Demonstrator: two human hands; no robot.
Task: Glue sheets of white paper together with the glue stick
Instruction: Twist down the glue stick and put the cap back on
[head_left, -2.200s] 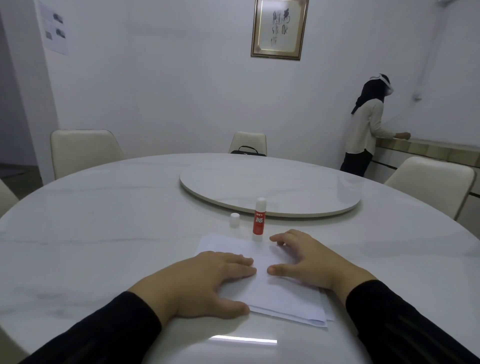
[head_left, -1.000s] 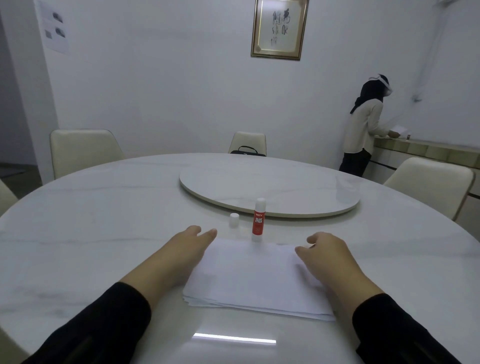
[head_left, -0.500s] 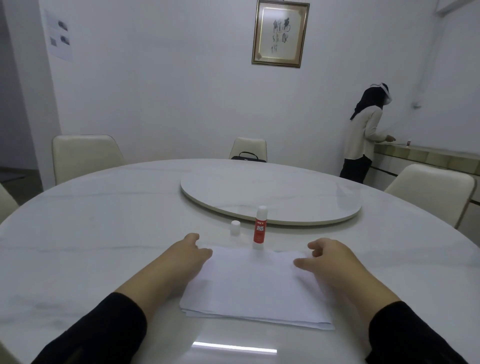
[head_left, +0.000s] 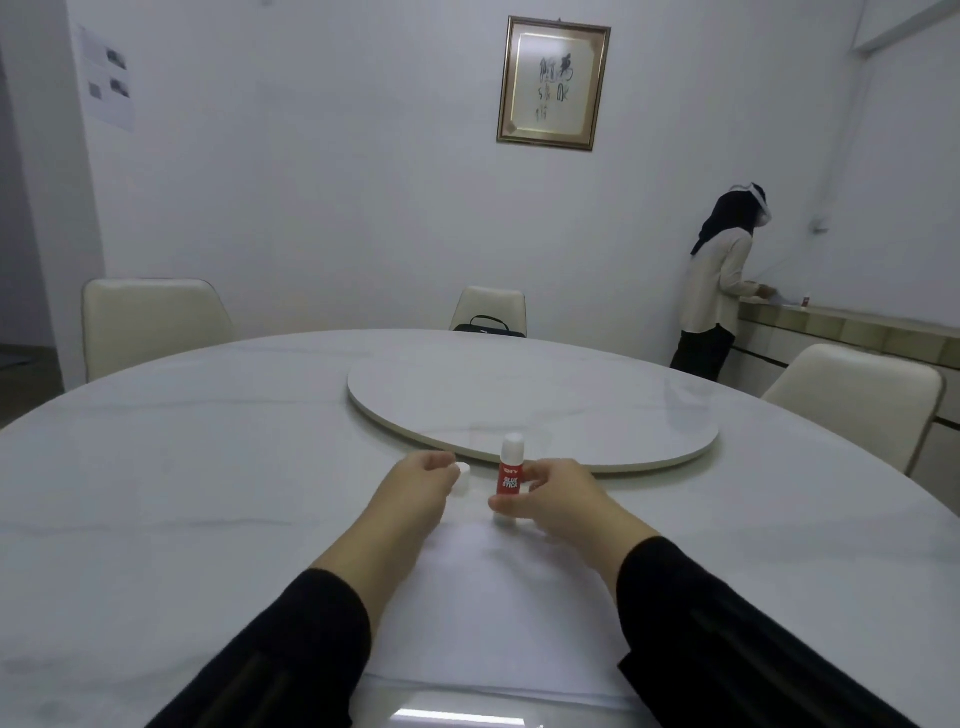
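Glue stick (head_left: 510, 470) is standing upright on desk (head_left: 208, 467) just past white paper sheets (head_left: 498, 613): red label, white top w/o cap. Right hand (head_left: 558, 499) fingers are curling round its base. Left hand (head_left: 418, 483) fingers are pinching small white cap (head_left: 464, 478) beside it.

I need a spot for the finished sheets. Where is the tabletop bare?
Bare marble lies left of the white paper stack and right of it, below the round turntable. It is crowded between stack and turntable: red glue stick, small white cap, both hands.
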